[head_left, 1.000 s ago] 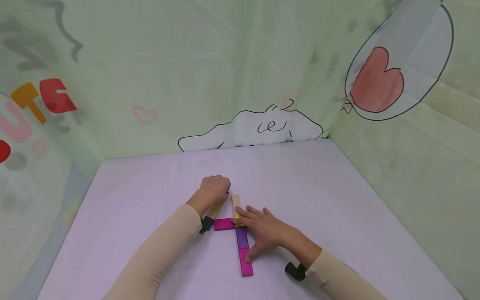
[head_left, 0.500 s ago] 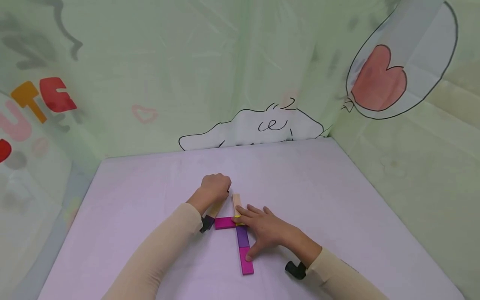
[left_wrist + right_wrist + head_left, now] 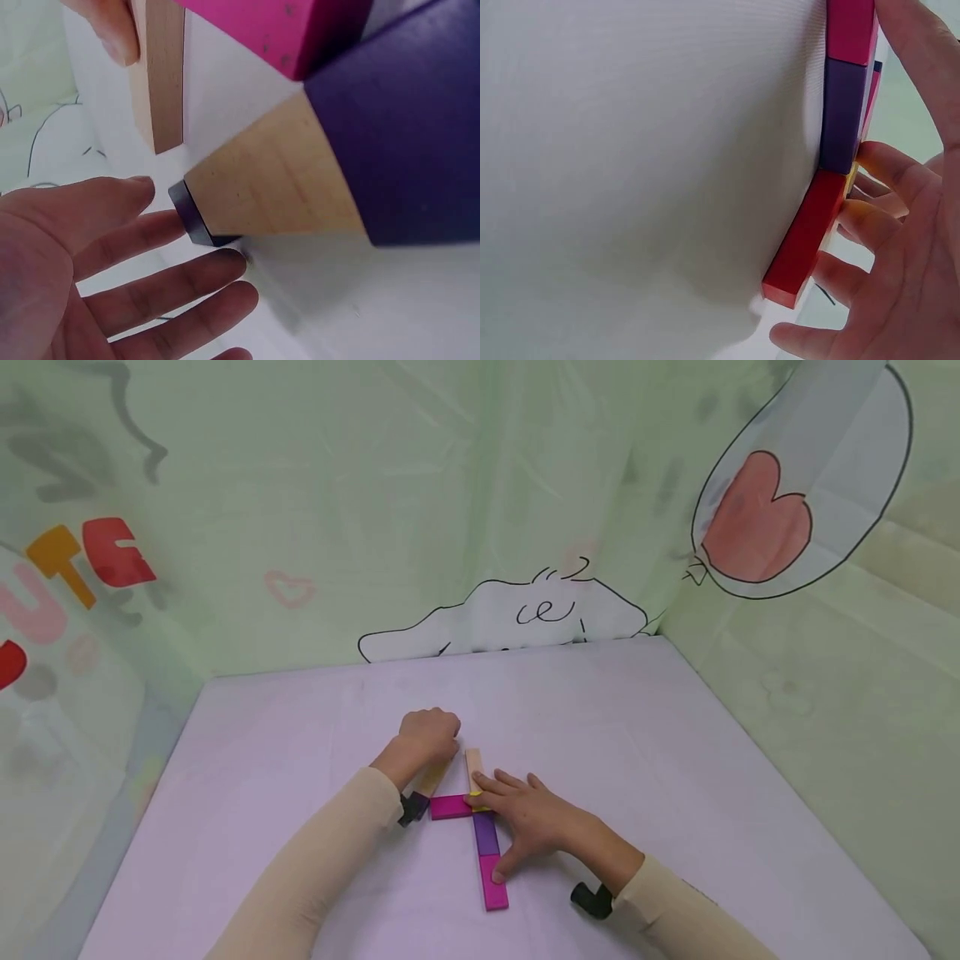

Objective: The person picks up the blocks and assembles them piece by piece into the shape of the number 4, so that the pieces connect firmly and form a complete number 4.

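My left hand is at the far end of a slanting bare-wood block with a black tip and a dark purple section. In the left wrist view, its index finger touches the black tip, while the thumb stands slightly apart. My right hand rests spread over the joined blocks. Its thumb lies on the lower magenta block, below a purple block. Fingers cover part of the yellow block and touch the red block, hidden in the head view.
Another magenta block bridges the slanting piece and the upright row. A pale wooden block forms the row's far end. The pieces lie on a pale lilac tabletop, with a printed cloth wall behind. Black camera mounts protrude from both wrists.
My left hand has shifted very slightly at the tip of the slanting block, and the black tip is now hidden in the head view. The right hand and the other blocks stay put.
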The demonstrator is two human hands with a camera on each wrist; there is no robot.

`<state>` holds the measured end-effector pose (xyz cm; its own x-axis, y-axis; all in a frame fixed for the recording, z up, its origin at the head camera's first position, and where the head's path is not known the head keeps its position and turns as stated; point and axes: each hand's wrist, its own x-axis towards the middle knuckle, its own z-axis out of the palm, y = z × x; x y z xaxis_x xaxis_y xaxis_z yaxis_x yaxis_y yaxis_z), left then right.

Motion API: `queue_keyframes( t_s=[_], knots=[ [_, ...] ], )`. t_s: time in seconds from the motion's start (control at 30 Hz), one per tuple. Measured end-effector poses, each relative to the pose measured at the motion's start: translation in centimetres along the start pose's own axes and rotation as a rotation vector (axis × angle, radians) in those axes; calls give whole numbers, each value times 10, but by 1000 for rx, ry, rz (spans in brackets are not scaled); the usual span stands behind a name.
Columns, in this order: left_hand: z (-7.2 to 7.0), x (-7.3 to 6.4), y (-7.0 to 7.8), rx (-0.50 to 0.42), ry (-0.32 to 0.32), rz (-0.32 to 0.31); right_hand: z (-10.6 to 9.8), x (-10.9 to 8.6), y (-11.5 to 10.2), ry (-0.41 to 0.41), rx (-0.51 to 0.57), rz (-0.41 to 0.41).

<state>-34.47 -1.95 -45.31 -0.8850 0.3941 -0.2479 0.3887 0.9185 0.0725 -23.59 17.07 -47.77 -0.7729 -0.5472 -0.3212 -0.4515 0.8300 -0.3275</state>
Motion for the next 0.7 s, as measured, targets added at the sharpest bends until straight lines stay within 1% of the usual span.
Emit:
queue_keyframes(
  t_s=[0.13, 0.23, 0.47, 0.57, 0.7],
  knots=[
    [2, -3, -9, -49, 3, -25, -1, 1, -3, -9, -16, 6],
    [3, -9, -17, -85, 9, -34, -1, 3, -4, -15, -36, 10],
    [2, -26, -35, -93, 52, -34, -4, 4, -7, -8, -93, 8],
    [3, -32, -39, -110, 41, -41, -4, 4, -9, -1, -120, 8],
    [7, -39, -43, -142, 11, -53, -5, 5, -12, -2, -135, 14]
  ],
)
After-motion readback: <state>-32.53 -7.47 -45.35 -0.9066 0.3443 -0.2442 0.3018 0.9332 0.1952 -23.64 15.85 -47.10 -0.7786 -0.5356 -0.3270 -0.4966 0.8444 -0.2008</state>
